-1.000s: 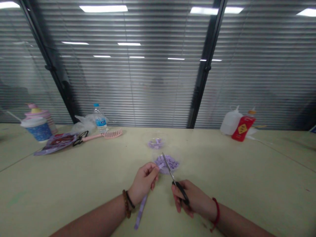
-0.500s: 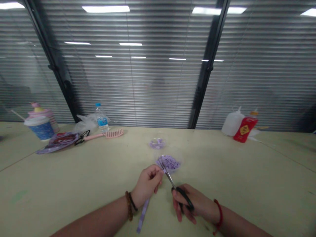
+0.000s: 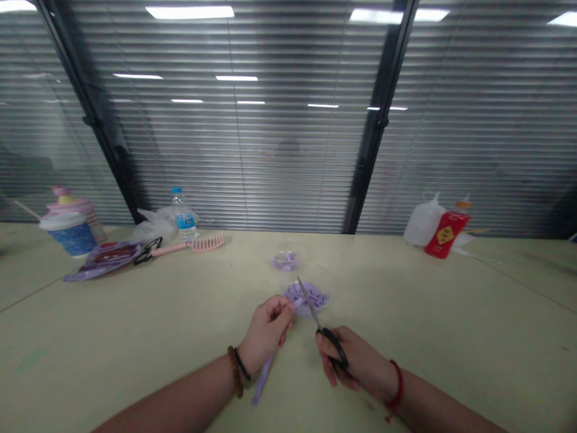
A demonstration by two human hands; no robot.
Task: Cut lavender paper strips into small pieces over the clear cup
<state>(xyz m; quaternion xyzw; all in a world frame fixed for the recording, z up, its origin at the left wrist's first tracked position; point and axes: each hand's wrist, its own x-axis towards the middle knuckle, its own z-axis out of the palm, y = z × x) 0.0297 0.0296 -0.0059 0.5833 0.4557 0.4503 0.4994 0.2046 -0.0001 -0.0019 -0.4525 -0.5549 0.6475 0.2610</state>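
Note:
My left hand (image 3: 267, 329) pinches a purple strip (image 3: 262, 380); its long tail hangs below the palm, and a short end sticks out past the fingertips. In my right hand (image 3: 349, 358) are black-handled scissors (image 3: 311, 304), held by the loops, the blades together and pointing up and left. The blades lie over a clear bowl of small purple pieces (image 3: 315, 296), just right of the strip's end. Behind it sits a smaller clear dish with purple bits (image 3: 286, 261).
At the back left are a blue cup (image 3: 72, 236), a purple package (image 3: 106, 261), a pink hairbrush (image 3: 205, 243) and a water bottle (image 3: 184, 215). A white squeeze bottle (image 3: 424, 222) and a red bottle (image 3: 446, 234) stand at the back right.
The scissors were open around the strip's end and have now shut, with their tips further right. Both hands moved slightly up, and the hanging strip rose with my left hand.

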